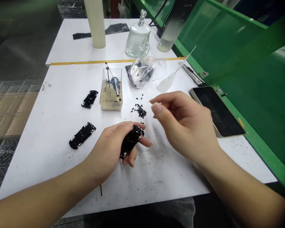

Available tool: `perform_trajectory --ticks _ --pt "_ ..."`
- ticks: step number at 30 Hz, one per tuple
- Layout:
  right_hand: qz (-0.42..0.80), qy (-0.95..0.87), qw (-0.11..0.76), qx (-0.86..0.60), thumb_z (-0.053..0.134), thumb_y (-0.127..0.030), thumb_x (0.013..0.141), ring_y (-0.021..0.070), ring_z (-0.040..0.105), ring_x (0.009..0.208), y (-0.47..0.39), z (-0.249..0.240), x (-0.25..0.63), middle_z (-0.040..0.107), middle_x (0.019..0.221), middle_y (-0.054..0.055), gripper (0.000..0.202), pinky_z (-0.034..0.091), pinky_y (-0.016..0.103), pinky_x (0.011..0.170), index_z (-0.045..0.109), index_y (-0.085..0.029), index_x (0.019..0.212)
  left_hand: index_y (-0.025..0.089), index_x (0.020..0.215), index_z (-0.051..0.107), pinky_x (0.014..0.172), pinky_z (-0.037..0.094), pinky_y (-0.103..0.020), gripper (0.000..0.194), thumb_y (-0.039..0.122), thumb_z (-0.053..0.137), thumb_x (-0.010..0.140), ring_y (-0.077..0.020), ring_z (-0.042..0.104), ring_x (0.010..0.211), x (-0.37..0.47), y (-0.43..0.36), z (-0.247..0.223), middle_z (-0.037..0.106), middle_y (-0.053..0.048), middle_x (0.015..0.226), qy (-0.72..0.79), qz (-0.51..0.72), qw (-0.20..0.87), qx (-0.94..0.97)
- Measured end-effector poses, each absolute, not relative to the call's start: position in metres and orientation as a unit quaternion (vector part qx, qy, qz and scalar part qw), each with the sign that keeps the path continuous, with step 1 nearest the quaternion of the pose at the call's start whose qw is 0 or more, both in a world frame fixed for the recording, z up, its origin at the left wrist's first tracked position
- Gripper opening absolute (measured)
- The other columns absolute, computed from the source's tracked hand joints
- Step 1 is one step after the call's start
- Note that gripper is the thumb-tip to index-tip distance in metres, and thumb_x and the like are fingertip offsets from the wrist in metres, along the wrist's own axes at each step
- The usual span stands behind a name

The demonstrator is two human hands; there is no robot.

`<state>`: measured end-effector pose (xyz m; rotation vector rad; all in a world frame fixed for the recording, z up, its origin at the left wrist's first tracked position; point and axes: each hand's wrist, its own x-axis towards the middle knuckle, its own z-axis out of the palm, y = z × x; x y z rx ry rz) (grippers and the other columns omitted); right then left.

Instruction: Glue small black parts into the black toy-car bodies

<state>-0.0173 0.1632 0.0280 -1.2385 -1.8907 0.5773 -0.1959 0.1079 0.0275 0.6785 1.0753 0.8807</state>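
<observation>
My left hand (114, 139) is closed around a shiny black toy car base (131, 142), held tilted above the white table. Small silvery bits show at the ends of this base. To its upper right, my right hand (185, 122) has thumb and index finger drawn together in a pinch; whatever is between the tips, if anything, is too small to make out. Just left of those fingertips lies a scattered pile of tiny black parts (141, 111). Two similar black car bases, one nearer (82, 136) and one farther (89, 99), rest on the table's left side.
A clear plastic box (111, 106) holds a small jar and tools. Behind are a plastic bag (141, 74), a dropper (167, 83), a glass jar (138, 39) and a pale cylinder (96, 25). A phone (218, 110) lies right, beside the green partition (251, 79).
</observation>
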Motion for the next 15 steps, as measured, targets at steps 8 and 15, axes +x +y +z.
perform_trajectory --ticks 8,15 --pt "0.106 -0.844 0.215 -0.480 0.085 -0.057 0.078 0.0316 0.070 0.109 0.122 0.032 -0.022 0.071 0.121 0.015 0.075 0.061 0.045 0.081 0.063 -0.009 0.131 0.025 0.128 0.068 0.060 0.055 -0.025 0.051 0.065 0.056 0.098 -0.0109 0.061 0.062 -0.192 0.104 0.030 0.075 -0.005 0.112 0.498 0.440 0.718 0.208" --pt "0.110 -0.844 0.198 -0.487 0.089 -0.045 0.073 0.0305 0.070 0.093 0.117 0.031 -0.045 0.072 0.104 0.011 0.061 0.059 0.044 0.071 0.066 -0.012 0.119 0.027 0.142 0.060 0.074 0.057 -0.027 0.061 0.069 0.052 0.099 -0.0193 0.069 0.092 -0.189 0.101 0.021 0.071 -0.008 0.126 0.514 0.441 0.691 0.253"
